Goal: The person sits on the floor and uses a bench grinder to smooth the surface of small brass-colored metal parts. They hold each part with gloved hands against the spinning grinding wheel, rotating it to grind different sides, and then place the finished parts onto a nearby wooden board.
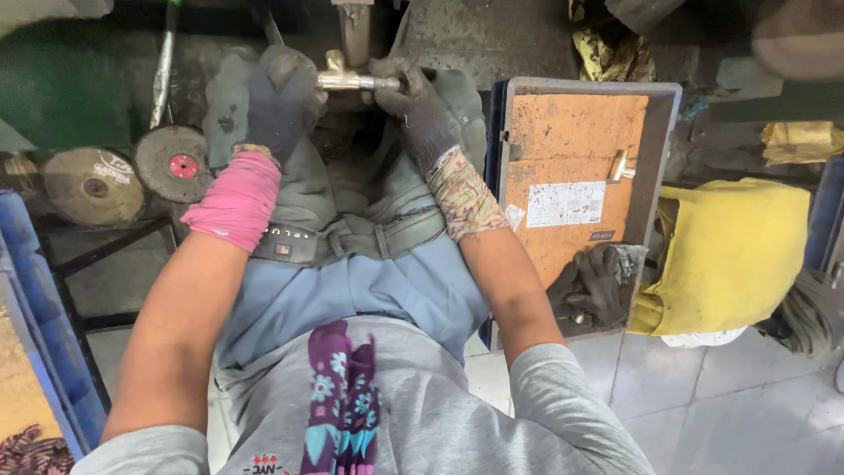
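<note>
**Both gloved hands hold a brass fitting at the machine**

The person sits with both hands raised to a brass fitting (347, 81), a short tube with a small side branch, held just under a vertical metal part of the machine (354, 31). The left hand (277, 101), in a dark glove with a pink cuff, has its fingers clamped around the left end. The right hand (418, 105), in a dark glove with a patterned cuff, has its fingers closed on the thinner right end. The fitting lies level between the two hands, above the person's lap.

Two worn round wheels (132, 171) lie to the left. To the right stands a tray with an orange board (571, 149), a small brass piece (620, 165) on it and a spare pair of dark gloves (593, 281) at its near end.

The grip looks firm, yet the fitting is small and the fingers sit very close to the machine. A slip or snag could pull a glove in, or fling the fitting from the hands.
</note>
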